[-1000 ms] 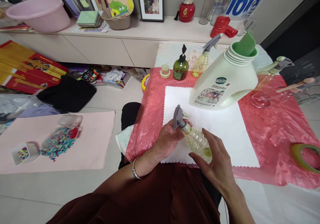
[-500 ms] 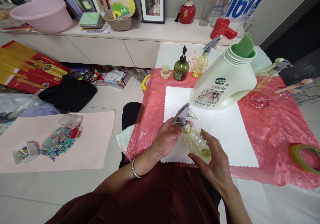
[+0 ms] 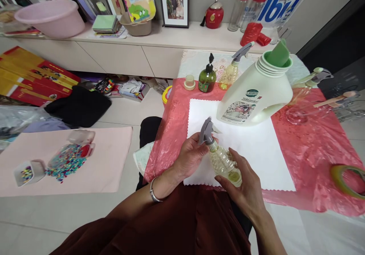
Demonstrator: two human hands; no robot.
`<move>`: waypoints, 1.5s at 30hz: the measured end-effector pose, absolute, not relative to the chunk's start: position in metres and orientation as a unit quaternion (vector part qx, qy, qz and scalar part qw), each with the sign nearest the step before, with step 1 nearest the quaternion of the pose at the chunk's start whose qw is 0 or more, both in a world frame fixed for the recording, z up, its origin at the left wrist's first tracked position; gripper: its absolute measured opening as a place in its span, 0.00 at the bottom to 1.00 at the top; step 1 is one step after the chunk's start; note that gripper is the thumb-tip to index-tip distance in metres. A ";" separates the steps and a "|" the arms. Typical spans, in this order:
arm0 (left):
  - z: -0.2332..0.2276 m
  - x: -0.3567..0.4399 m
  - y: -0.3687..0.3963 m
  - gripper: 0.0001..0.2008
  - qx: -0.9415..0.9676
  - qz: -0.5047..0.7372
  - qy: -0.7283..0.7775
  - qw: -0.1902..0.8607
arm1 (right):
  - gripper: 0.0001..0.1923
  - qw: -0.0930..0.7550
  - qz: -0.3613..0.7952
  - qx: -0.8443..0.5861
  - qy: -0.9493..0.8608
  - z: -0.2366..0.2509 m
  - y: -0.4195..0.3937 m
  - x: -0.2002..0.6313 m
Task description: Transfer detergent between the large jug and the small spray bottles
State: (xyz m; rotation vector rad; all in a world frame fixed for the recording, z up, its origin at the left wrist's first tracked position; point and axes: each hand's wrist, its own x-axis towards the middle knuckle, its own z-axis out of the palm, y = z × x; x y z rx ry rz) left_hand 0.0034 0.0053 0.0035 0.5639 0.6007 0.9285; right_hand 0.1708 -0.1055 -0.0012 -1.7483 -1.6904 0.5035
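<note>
A clear ribbed spray bottle [image 3: 222, 162] with pale yellow contents and a grey trigger head [image 3: 207, 132] lies tilted between my two hands, over a white scalloped mat [image 3: 265, 160]. My left hand [image 3: 191, 153] is closed around its neck, just below the trigger head. At the body near the base, my right hand [image 3: 245, 179] holds it between thumb and fingers. Beyond it stands a big pale green detergent jug [image 3: 251, 91] with a green cap piece [image 3: 278, 53] set in its mouth.
Behind the mat are a cap [image 3: 189, 83], a green pump bottle [image 3: 207, 79] and another spray bottle [image 3: 229, 72]. Tape [image 3: 346, 179] lies at right on the red plastic cover [image 3: 319, 163]. Colourful beads [image 3: 68, 162] lie on a pink sheet [image 3: 105, 160] at left.
The trigger head has turned about the bottle's neck, so its nozzle and lever face differently. Both hands stay in nearly the same place on the bottle.
</note>
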 end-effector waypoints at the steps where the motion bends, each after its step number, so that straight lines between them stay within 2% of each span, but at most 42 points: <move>1: 0.005 0.004 0.005 0.21 0.266 0.434 0.274 0.816 | 0.35 0.323 0.196 -0.670 -0.640 -0.002 -0.106 0.171; 6: 0.008 0.009 0.001 0.23 0.254 0.441 0.271 0.817 | 0.35 0.324 0.191 -0.675 -0.634 0.000 -0.105 0.169; 11: 0.001 0.010 0.002 0.23 0.240 0.439 0.328 0.802 | 0.34 0.333 0.195 -0.662 -0.643 0.002 -0.105 0.168; 18: 0.007 0.006 0.000 0.21 0.262 0.440 0.276 0.813 | 0.34 0.330 0.218 -0.669 -0.630 0.000 -0.107 0.169; 23: 0.007 0.010 -0.005 0.25 0.247 0.448 0.293 0.808 | 0.34 0.336 0.199 -0.665 -0.636 -0.001 -0.106 0.167; 28: 0.002 0.009 -0.003 0.22 0.224 0.449 0.335 0.797 | 0.34 0.341 0.202 -0.654 -0.645 0.000 -0.107 0.167; 35: 0.004 0.006 -0.004 0.20 0.265 0.450 0.273 0.808 | 0.34 0.343 0.211 -0.660 -0.634 -0.001 -0.106 0.167; 40: 0.004 0.010 -0.006 0.24 0.250 0.453 0.307 0.798 | 0.35 0.342 0.211 -0.659 -0.636 -0.001 -0.104 0.166; 45: 0.000 0.007 -0.002 0.22 0.240 0.451 0.323 0.797 | 0.34 0.344 0.224 -0.650 -0.640 -0.001 -0.105 0.167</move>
